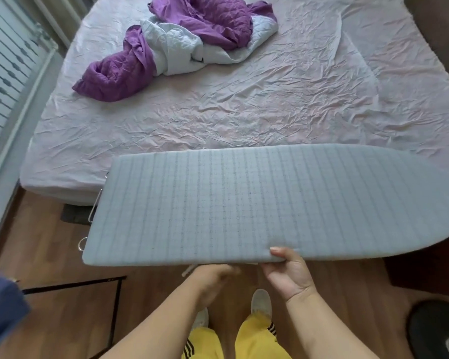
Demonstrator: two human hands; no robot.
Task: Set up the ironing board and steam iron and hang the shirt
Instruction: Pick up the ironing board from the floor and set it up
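Observation:
A grey-blue checked ironing board point(257, 203) lies flat in front of me, its rounded nose to the right and its far edge over the foot of the bed. My right hand point(288, 270) grips its near edge, thumb on top. My left hand point(213, 277) reaches under the near edge; its fingers are blurred and partly hidden, beside a pale strap or lever. Metal wire fittings point(95, 208) stick out at the board's left end. No iron or shirt is identifiable; a blue fabric point(0, 312) shows at the left edge.
A bed point(244, 104) with a wrinkled pale pink sheet fills the far side, with a purple and white quilt point(182, 45) bunched on it. A black metal frame point(114, 301) stands on the wooden floor at left. A dark round object point(438, 330) sits at right.

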